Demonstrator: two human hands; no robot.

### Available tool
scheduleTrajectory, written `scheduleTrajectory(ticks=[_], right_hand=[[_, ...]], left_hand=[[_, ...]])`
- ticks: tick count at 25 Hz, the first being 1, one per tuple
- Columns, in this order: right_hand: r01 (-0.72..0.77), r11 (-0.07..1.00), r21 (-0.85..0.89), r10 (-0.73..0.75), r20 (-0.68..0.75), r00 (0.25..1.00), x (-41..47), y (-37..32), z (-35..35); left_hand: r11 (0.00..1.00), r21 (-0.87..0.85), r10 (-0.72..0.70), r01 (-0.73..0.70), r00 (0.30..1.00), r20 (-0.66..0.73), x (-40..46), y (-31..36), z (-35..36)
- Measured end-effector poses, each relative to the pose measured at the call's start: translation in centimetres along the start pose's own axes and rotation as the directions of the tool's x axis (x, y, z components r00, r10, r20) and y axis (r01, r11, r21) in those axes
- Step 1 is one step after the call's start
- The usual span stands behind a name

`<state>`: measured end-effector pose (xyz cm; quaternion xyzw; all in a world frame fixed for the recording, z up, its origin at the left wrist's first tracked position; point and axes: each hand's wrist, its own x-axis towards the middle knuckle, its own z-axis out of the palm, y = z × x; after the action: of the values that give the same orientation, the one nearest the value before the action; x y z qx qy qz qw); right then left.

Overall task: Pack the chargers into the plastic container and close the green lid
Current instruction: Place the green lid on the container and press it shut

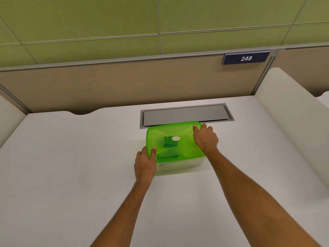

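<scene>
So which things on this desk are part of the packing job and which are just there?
Part of the job:
translucent green lid
clear plastic container
dark chargers inside
left hand
right hand

Just there:
grey metal cable hatch
dark blue sign reading 248

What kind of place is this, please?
Probably an office cubicle or study carrel: a white desk with a grey cable hatch, beige partition panels, and a number sign "248".
</scene>
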<state>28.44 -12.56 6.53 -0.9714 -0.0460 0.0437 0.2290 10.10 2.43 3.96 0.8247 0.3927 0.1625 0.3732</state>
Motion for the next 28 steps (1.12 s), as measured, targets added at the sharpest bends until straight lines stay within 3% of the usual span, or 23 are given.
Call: scheduleTrajectory(ticks=[2, 6, 8, 11, 14, 16, 18, 22, 28], right_hand=[[0.005, 1.0, -0.006, -0.006, -0.003, 1.0, 0.0, 0.1, 0.0], [0.008, 1.0, -0.011, -0.008, -0.006, 1.0, -0.1, 0.0, 0.1], [0.01, 1.0, -0.01, -0.01, -0.008, 1.0, -0.1, -0.1, 0.2], [0.011, 1.0, -0.015, -0.011, -0.006, 1.0, 0.0, -0.1, 0.2], [0.007, 1.0, -0.013, -0.007, -0.001, 1.0, 0.0, 0.0, 0.2], [0.007, 1.0, -0.017, -0.007, -0.002, 1.0, 0.0, -0.1, 0.1], [0.011, 1.0, -0.024, -0.011, -0.001, 1.0, 0.0, -0.1, 0.1], [0.01, 1.0, -0.022, -0.01, 0.012, 1.0, 0.1, -0.1, 0.1], [0.014, 1.0, -0.019, -0.014, 0.008, 1.0, 0.3, 0.1, 0.3]], left_hand=[[0.995, -0.018, -0.102, 0.103, 0.994, 0.042, -0.1, 0.2, 0.1], [0.848, -0.414, -0.333, 0.333, 0.94, 0.074, -0.7, 1.0, 0.6], [0.787, -0.513, -0.374, 0.344, 0.926, 0.048, -0.9, 1.0, 1.0], [0.771, -0.55, -0.373, 0.322, 0.928, 0.02, -0.9, 1.1, 1.1], [0.85, -0.428, -0.317, 0.306, 0.947, 0.046, -0.3, 0.7, 0.3], [0.947, -0.184, -0.257, 0.262, 0.965, 0.052, 1.0, 0.5, -0.5], [0.98, 0.015, -0.199, 0.198, 0.978, 0.063, 2.9, 0.8, -0.8], [0.996, 0.061, -0.072, 0.061, 0.978, 0.195, 7.1, 3.0, 0.2], [0.993, 0.049, -0.111, 0.106, 0.984, 0.141, 11.1, 4.4, 1.1]])
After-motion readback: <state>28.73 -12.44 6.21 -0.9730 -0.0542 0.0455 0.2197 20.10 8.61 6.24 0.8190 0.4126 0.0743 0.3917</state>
